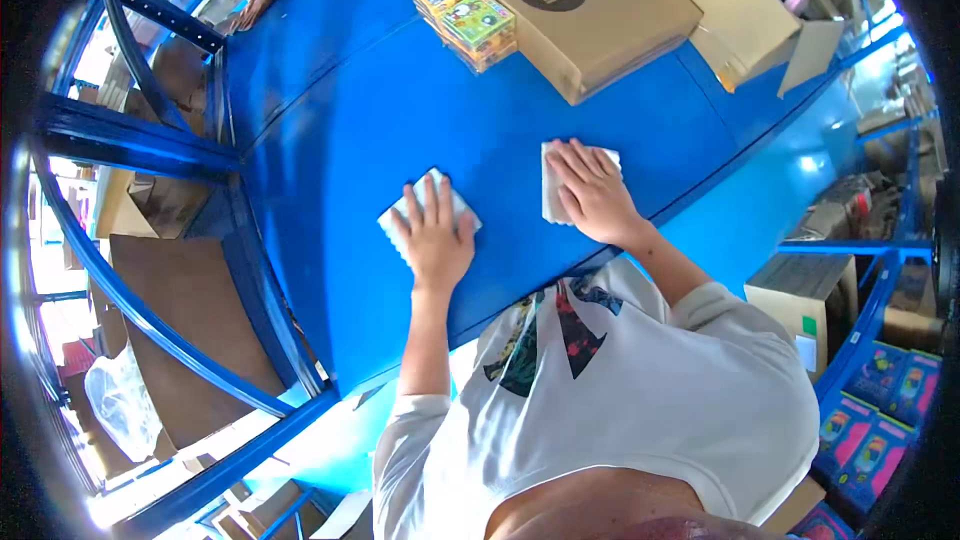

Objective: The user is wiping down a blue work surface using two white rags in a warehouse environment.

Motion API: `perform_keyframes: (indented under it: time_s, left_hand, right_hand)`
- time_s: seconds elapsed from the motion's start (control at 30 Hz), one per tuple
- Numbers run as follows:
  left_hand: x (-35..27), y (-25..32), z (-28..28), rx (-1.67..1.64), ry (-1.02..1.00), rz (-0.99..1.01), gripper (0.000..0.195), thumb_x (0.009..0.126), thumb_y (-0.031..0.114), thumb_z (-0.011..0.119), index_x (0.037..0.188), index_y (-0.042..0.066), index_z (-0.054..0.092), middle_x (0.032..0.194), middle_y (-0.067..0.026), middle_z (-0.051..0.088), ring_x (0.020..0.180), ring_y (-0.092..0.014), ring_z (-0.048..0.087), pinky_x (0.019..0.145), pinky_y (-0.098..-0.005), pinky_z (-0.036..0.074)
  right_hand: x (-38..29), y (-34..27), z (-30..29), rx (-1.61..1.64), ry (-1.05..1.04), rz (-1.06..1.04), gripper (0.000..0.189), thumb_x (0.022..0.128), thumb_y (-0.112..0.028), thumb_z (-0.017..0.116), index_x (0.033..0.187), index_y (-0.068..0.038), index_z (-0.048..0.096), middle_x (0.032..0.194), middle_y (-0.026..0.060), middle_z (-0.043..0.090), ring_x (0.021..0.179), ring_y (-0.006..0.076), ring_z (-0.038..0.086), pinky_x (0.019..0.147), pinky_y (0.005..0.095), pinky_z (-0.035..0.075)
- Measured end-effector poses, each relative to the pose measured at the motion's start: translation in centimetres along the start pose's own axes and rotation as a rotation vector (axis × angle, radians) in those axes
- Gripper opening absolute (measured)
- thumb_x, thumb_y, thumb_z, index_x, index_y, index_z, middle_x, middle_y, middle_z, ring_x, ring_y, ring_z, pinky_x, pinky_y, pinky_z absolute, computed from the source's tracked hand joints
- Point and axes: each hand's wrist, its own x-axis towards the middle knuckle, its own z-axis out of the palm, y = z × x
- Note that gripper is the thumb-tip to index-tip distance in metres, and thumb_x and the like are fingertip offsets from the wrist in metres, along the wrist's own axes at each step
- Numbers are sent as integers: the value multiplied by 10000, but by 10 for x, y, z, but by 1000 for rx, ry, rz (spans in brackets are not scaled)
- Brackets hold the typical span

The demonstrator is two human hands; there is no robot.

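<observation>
My left hand (pixel 435 240) lies palm down, fingers spread, on a white cloth (pixel 391 223) turned cornerwise on the blue tabletop (pixel 360 105). To the right, my right hand (pixel 592 191) presses flat on a second white cloth (pixel 551 191) near the table's front edge. Both cloths have wavy edges and stick out around my fingers. Neither hand is closed around anything; the palms hide the middle of each cloth.
Small colourful boxes (pixel 472 19) are stacked beside a large printed carton (pixel 600 15) at the back. An open cardboard box (pixel 739 15) stands further right. Blue rack posts (pixel 142 139) border the left side. Another person's hand (pixel 255 9) rests at the far left edge.
</observation>
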Motion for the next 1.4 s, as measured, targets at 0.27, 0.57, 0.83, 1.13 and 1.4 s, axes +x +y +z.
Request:
perform_keyframes:
  time_s: [0.27, 0.57, 0.83, 1.13, 1.4]
  left_hand:
    - [67, 71, 22, -180, -19, 192, 714, 1059, 449, 550, 1659, 87, 408, 1714, -138, 408, 1615, -457, 263, 1258, -726, 164]
    - [75, 71, 17, -164, -137, 270, 730, 1062, 466, 566, 1673, 111, 384, 1752, -109, 345, 1637, -428, 216, 1288, -695, 146]
    - [77, 80, 14, -149, -136, 232, 719, 1065, 501, 569, 1663, 131, 418, 1744, -97, 368, 1628, -420, 256, 1294, -671, 171]
    - [15, 68, -12, -127, -217, 200, 748, 1044, 481, 606, 1667, 115, 412, 1740, -130, 369, 1626, -433, 252, 1298, -660, 156]
    - [66, -5, 35, 52, 98, -517, 699, 1083, 506, 488, 1649, 99, 445, 1730, -165, 382, 1606, -492, 259, 1256, -680, 173]
  right_hand:
    - [36, 16, 13, -15, 22, -26, 559, 1036, -270, 569, 1543, -36, 539, 1645, 148, 495, 1528, 354, 442, 1260, 524, 306]
    - [51, 52, 9, 109, -57, -206, 547, 1065, -279, 557, 1572, -74, 524, 1664, 121, 477, 1567, 310, 401, 1288, 504, 273]
    - [64, 65, 13, 177, -41, -232, 522, 1079, -290, 553, 1562, -92, 544, 1664, 94, 485, 1563, 300, 409, 1297, 492, 268]
    - [-14, 110, -44, 199, -119, -158, 536, 1032, -252, 608, 1527, -48, 570, 1629, 139, 522, 1521, 346, 465, 1253, 537, 325]
    - [-24, 190, -7, -295, 172, 525, 532, 1072, -292, 480, 1545, -64, 564, 1658, 211, 476, 1515, 418, 464, 1210, 598, 353]
